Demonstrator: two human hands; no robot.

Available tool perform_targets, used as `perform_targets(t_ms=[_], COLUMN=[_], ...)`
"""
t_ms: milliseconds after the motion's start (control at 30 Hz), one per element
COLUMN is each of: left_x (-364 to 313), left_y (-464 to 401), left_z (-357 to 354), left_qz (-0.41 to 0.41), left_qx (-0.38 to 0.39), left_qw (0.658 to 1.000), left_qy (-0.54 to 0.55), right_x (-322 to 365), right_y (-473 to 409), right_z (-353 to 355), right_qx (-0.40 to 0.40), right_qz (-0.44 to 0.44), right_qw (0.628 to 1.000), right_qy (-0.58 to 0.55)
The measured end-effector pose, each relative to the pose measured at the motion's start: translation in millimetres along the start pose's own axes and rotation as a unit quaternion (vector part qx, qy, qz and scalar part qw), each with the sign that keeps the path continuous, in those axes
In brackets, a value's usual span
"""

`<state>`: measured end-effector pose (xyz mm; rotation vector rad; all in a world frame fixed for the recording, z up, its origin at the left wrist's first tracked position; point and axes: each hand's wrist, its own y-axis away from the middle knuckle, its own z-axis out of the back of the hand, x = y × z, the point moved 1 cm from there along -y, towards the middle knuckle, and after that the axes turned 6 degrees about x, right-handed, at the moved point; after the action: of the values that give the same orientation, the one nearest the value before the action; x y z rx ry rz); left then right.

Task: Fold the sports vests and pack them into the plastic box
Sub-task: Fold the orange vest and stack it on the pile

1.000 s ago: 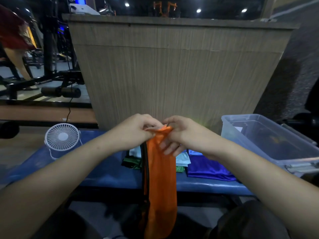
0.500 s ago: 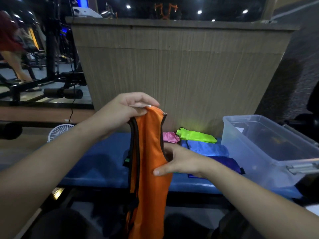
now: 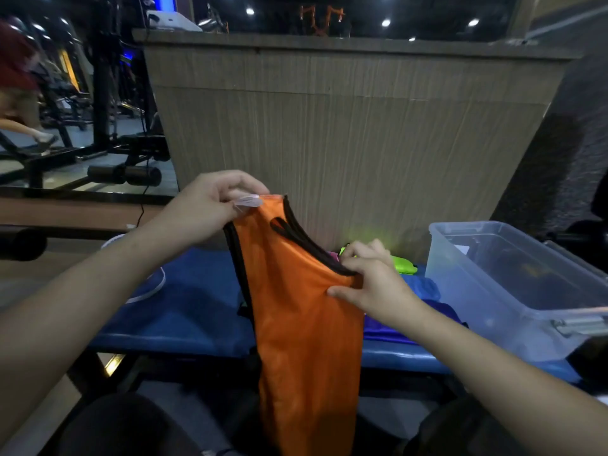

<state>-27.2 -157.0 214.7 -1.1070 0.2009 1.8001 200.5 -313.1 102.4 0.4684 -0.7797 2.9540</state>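
Now the left hand pinches the orange vest high, the right hand grips its trim, likely straightening it left of the plastic box.

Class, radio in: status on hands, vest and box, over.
Left hand pinches the orange vest at its top; right hand grips its black-trimmed edge. Vest hangs unfolded over the blue bench. Plastic box open at right, path unobstructed.

No readable text or labels.
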Motion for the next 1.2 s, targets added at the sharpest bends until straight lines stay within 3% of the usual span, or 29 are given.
perform_targets(t_ms=[100,233,400,700,1033,1200], left_x=[3.1,-1.5,-9.6,-19.5,-51.3,-70.3], left_y=[-3.0,-5.0,-4.4,-16.2,-117.6,-189.7], left_z=[4.2,8.7,10.4,13.8,55.4,71.7], left_qz=[-0.022,-0.022,-0.004,-0.034,-0.059,-0.103], left_qx=[-0.029,-0.071,-0.070,-0.106,-0.185,-0.205], left_qw=[0.999,0.997,0.996,0.994,0.981,0.973], left_qy=[-0.027,-0.020,0.046,0.020,-0.002,-0.006], right_x=[-1.4,1.7,0.8,4.1,-19.6,-44.3], right_y=[-1.0,-1.0,3.4,-8.6,-102.0,-166.6], right_z=[9.7,27.8,29.8,38.7,91.4,109.3], right_qx=[-0.024,0.035,0.065,0.093,0.001,-0.033], right_qz=[-0.006,-0.103,-0.155,-0.130,-0.107,-0.132], right_qw=[0.999,0.974,0.924,0.935,0.968,0.941], right_qy=[0.035,-0.201,-0.345,-0.316,-0.226,-0.310])
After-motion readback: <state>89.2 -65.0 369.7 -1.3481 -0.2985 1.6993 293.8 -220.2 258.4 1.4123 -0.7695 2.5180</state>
